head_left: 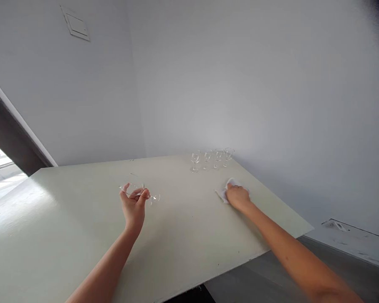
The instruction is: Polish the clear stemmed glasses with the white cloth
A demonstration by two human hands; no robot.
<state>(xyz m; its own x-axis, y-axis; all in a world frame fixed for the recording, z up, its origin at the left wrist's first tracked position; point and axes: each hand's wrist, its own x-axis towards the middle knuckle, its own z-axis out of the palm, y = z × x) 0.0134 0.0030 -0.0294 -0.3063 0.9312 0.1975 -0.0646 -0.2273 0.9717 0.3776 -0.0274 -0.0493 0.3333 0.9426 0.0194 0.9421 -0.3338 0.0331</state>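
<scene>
My left hand (135,204) is closed around a clear stemmed glass (138,190), which lies tilted on its side in the air, bowl to the left and foot to the right. Over at the right of the table, my right hand (238,196) grips a white cloth (222,194) at the tabletop, with the cloth's edges showing around the fingers. Beyond that hand, several clear stemmed glasses stand upright in a row; the leftmost glass (195,160) is a little apart from the rightmost glass (229,155).
The pale table (180,235) has its front edge running diagonally and its right corner near the wall (255,84). A wall panel (77,25) is at upper left. A bright opening (1,164) with a dark frame lies at far left.
</scene>
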